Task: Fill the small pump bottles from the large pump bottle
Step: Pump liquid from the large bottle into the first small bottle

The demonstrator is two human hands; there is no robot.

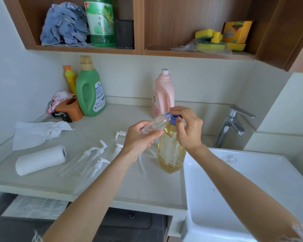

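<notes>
Item: filling station, one small bottle in work. I read the step as dosing: my left hand (140, 135) grips a clear small bottle (155, 124), tilted, its mouth raised to the blue pump head (173, 117) of the big bottle (171, 147). My right hand (187, 128) sits curled over that pump head, fingers closed on it; whether it is pressing I cannot tell. The small bottle looks empty or nearly so, judged through clear plastic. The big bottle stands directly under my right hand, just right of my left, holding yellow liquid, beside the sink (252, 180). Next move, as I judge it: keep the mouth seated under the spout and press down steadily; a slip would spill onto the counter (94, 123). Loose white pumps (101, 147) lie left of and below my left hand, apart from it. Paper roll (40, 159) farther left, well apart.
</notes>
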